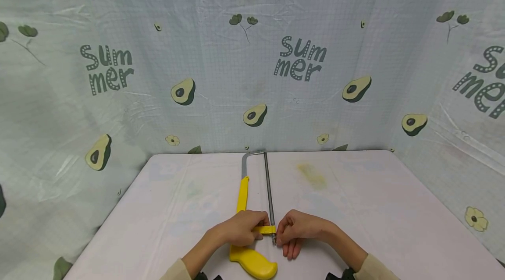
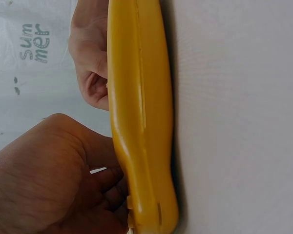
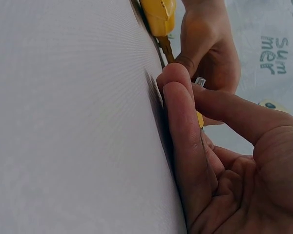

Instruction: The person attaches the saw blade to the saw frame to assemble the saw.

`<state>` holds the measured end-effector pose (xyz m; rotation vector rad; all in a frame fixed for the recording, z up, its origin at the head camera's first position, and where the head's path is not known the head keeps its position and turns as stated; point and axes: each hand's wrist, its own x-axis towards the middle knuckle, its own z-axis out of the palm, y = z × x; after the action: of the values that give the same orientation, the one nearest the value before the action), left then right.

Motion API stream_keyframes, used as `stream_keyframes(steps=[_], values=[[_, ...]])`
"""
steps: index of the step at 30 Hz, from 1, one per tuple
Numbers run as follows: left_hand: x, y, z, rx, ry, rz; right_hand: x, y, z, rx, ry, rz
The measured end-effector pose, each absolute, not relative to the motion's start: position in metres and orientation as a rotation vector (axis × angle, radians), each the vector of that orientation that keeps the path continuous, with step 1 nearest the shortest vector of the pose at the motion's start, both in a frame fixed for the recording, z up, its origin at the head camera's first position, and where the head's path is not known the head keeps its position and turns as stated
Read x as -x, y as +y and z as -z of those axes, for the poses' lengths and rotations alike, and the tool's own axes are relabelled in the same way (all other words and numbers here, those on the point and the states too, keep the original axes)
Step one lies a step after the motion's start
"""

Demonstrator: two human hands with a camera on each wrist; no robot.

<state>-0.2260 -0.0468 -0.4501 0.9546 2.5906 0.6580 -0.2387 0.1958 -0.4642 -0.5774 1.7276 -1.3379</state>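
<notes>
Here we are, 2 hands at work on 1 yellow-handled hacksaw (image 1: 242,194) lying on the pale surface (image 1: 394,227), its steel bow (image 1: 244,167) up by the middle of the far edge, its yellow grip (image 1: 256,264) towards the near edge. We see the left hand (image 1: 243,228) clasping the yellow crossbar (image 1: 268,230), fingers curled round it. And there's the right hand (image 1: 293,232), thumb and forefinger bent in against the small metal fitting (image 1: 274,239) at the blade's near end; whether they actually pinch it, we cannot tell. The blade (image 1: 269,188) runs from there towards the far edge. Right of it, we spot a yellowish stain (image 1: 311,176), and beyond the far edge, a curtain (image 1: 221,65) printed with avocados and "summer".
</notes>
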Motion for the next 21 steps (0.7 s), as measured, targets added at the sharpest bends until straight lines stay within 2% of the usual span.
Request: stream_keyframes(steps=[21], values=[[0.2244,-0.0473,0.4475,-0.947,2.583,-0.670,0.2341,0.1912,0.4593,0.544,1.802,1.326]])
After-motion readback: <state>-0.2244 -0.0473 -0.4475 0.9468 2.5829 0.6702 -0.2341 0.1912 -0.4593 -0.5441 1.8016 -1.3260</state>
